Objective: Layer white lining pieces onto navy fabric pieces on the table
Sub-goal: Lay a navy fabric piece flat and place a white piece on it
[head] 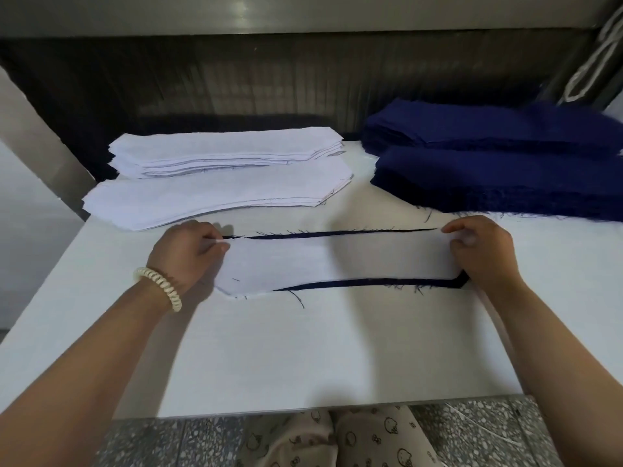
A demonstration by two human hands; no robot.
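Both hands are working on one pair in the middle of the surface. The left hand is pinching the left end of a white lining piece with curled fingers, and the right hand is pinching its right end the same way. That lining is lying on a navy piece, whose dark edge is showing as a thin strip along the far side and a wider one along the near right side, so the alignment is probably still being adjusted. No finished pairs are showing anywhere on the surface. Two white lining stacks are sitting at the far left and two navy stacks at the far right, all thick, so most of the layering is likely still waiting to be done.
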